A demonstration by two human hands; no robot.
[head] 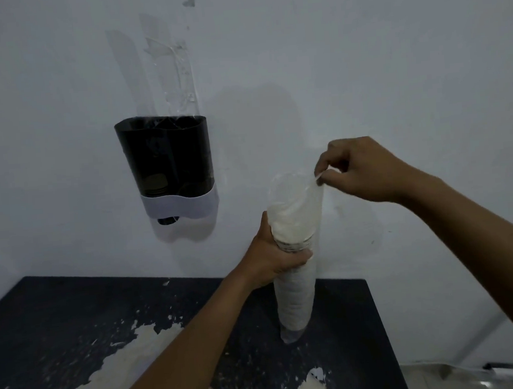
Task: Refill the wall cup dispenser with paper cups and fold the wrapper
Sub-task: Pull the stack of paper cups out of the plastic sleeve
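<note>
Head view: both hands on one sleeve of cups, dispenser untouched.
right fingers: right hand [367, 170] pinches the loose top edge of the wrapper [298, 191] between thumb and fingertips, other fingers curled, pull looks up and away to the right.
left fingers: left hand [272, 254] wrapped round the cup stack [294, 298] at about its middle, holding it steady, thumb side toward the camera.
key relation: wrapper mouth sits just left of the right fingertips, touching them; cups lie below that mouth, above and below the left grip.
long axis: stack near upright, leaning slightly, lower end hanging close over the desk [74, 316]; contact with it unclear.
nearer hand: left hand is nearer the wall cup dispenser [166, 158], which is up and left of both hands, well apart.
step guess: wrapper being opened or peeled down; cups not yet out, loading not yet begun.
wrapper: thin clear plastic film, limp, crinkled and baggy at the top.
cups: white paper, nested, ribbed look from the rims, faint print near the left grip.
dispenser: dark smoky translucent shell, rounded front, open top, pale wavy band low down, dark outlet beneath; a few cups seem to sit inside, hard to tell.
desk: dark top, surface worn off in pale patches.
wall: white, tape remnants above dispenser.
</note>
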